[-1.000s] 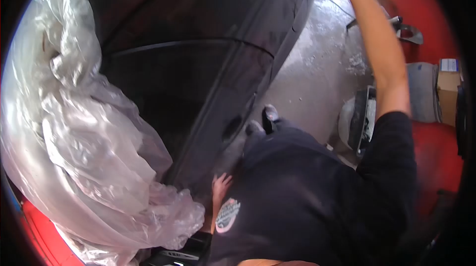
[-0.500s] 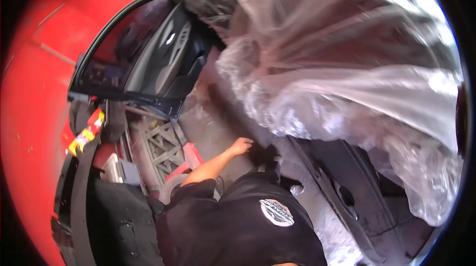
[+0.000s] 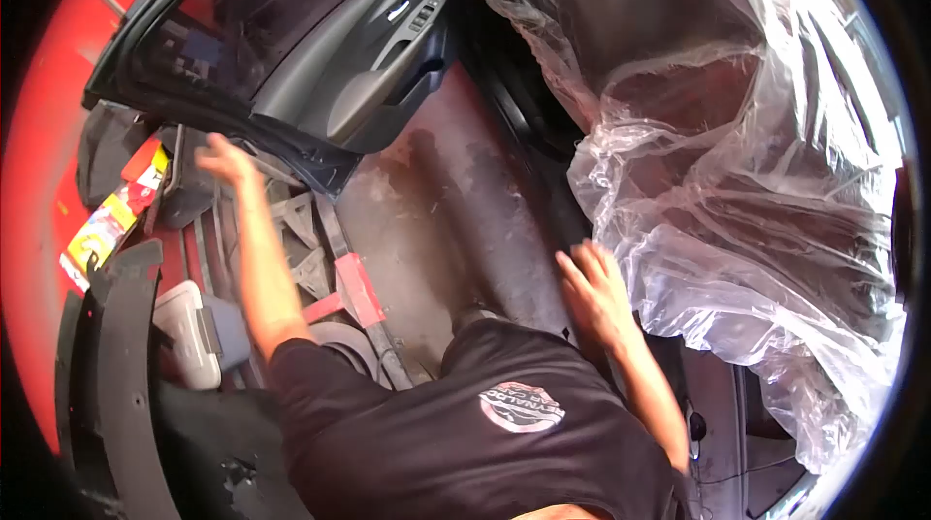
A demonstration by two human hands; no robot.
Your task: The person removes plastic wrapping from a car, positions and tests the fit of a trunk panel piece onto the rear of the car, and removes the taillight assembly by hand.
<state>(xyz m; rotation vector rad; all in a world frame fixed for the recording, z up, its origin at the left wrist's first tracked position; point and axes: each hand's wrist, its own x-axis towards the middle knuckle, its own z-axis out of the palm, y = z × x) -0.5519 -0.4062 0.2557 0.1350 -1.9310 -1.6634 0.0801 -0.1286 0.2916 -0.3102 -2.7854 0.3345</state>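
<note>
My left hand is stretched out to the left, slightly blurred, fingers apart and nothing in it. It is just below the bottom edge of an open car door, which has a dark window and grey inner trim; whether they touch I cannot tell. On the other side, my right hand is open with fingers extended. It is beside the crumpled edge of a clear plastic sheet draped over the car. Contact between that hand and the sheet is not clear.
A metal frame with a red bracket stands on the left, near a grey-and-white bin. Black panels lean at the lower left, with a yellow-red package above. Concrete floor lies between door and car.
My left hand has swung outward toward the door. My right hand has come into view beside the plastic. The door and sheet appear larger and closer as the view has shifted.
</note>
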